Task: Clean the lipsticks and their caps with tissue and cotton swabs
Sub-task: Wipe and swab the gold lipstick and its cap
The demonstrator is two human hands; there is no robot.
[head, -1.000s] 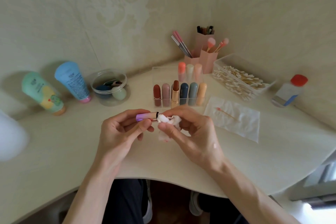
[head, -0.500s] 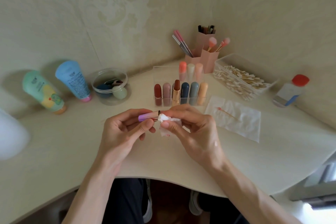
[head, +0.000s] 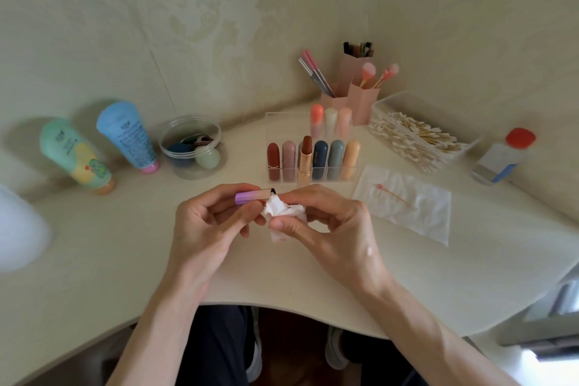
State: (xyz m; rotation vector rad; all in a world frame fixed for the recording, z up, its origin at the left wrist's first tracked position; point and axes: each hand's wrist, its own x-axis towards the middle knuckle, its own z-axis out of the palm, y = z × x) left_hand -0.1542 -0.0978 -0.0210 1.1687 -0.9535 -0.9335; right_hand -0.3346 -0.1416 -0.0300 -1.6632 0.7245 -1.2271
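Note:
My left hand (head: 206, 226) grips a purple-to-pink lipstick cap (head: 252, 196), lying sideways with its open end to the right. My right hand (head: 332, 229) pinches a crumpled white tissue (head: 282, 210) against that open end. Behind the hands, an uncapped brown lipstick (head: 305, 160) in a gold tube stands in front of a clear organizer (head: 313, 171) holding several capped lipsticks. A used cotton swab (head: 396, 196) with a pink tip lies on a flat tissue (head: 407, 207) to the right.
A clear tray of cotton swabs (head: 416, 138) and a red-capped bottle (head: 504, 155) sit at the right. Pink brush holders (head: 357, 94) stand in the corner. A round jar of sponges (head: 191, 147) and two tubes (head: 125, 135) lean at the left. The curved desk edge (head: 282, 307) runs below my wrists.
Both hands stay in place over the desk; the right fingers have shifted the tissue slightly at the cap's open end.

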